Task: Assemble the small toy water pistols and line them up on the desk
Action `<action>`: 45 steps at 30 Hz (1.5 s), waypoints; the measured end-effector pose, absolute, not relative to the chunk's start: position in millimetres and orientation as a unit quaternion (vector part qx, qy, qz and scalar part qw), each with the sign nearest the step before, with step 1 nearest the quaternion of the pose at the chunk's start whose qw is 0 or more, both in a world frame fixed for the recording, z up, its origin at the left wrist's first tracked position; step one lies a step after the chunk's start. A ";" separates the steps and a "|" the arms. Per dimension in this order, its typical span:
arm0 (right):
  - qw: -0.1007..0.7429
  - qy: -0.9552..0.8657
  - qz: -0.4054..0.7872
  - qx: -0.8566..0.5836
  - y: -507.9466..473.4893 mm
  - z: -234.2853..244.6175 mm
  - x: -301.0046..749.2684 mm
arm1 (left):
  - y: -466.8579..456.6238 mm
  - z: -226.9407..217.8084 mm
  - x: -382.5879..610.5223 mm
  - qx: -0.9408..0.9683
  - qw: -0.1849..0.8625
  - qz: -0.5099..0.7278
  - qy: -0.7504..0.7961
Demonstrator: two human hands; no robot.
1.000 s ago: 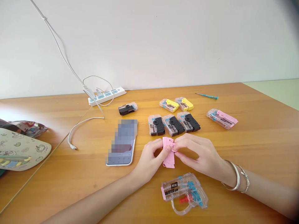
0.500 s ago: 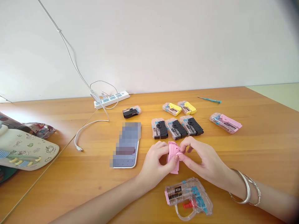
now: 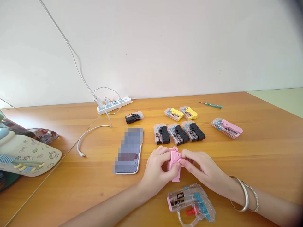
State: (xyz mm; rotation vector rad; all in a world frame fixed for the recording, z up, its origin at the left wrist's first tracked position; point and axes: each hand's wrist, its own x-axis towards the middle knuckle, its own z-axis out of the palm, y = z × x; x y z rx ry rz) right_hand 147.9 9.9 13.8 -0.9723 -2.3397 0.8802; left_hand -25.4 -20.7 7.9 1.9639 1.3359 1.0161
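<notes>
Left hand (image 3: 156, 169), right hand (image 3: 203, 168) — each grip closed on one pink water-gun shell (image 3: 174, 164)

The left forearm (image 3: 106, 201) and right forearm (image 3: 267, 201) reach in bare from the lower corners of the frame, and the left hand (image 3: 156, 167) and right hand (image 3: 201, 167) meet at lower center, fingers (image 3: 162, 150) curled inward in a close pinch.

White wall (image 3: 151, 47), wooden desk (image 3: 267, 107) (glossy, sunlit).
</notes>
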 end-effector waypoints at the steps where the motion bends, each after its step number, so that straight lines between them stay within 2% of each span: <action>1: 0.227 -0.844 0.335 -0.353 9.5 13.2 147.6 | -20.8 7.8 -25.3 0.730 0.276 0.377 0.499; 7: 0.235 -0.818 0.382 -0.359 8.3 13.7 145.3 | -21.2 9.7 -25.0 0.728 0.287 0.362 0.507; 12: 0.248 -0.815 0.376 -0.363 14.8 14.3 146.6 | -20.3 11.3 -26.1 0.701 0.298 0.395 0.513; 16: 0.242 -0.856 0.252 -0.381 23.8 7.6 150.6 | -20.1 10.7 -27.8 0.668 0.299 0.434 0.526; 21: 0.219 -0.921 0.062 -0.315 32.0 -3.1 151.3 | -20.3 8.9 -27.9 0.669 0.295 0.431 0.529; 29: 0.196 -0.938 0.003 -0.287 37.2 -8.1 149.5 | -19.8 10.6 -26.9 0.677 0.293 0.433 0.517; 42: 0.289 -0.882 0.150 -0.340 43.9 -4.6 154.8 | -20.8 8.6 -25.3 0.708 0.296 0.423 0.481; 45: 0.319 -0.848 0.225 -0.359 39.3 0.6 152.7 | -21.3 7.8 -24.1 0.714 0.304 0.405 0.482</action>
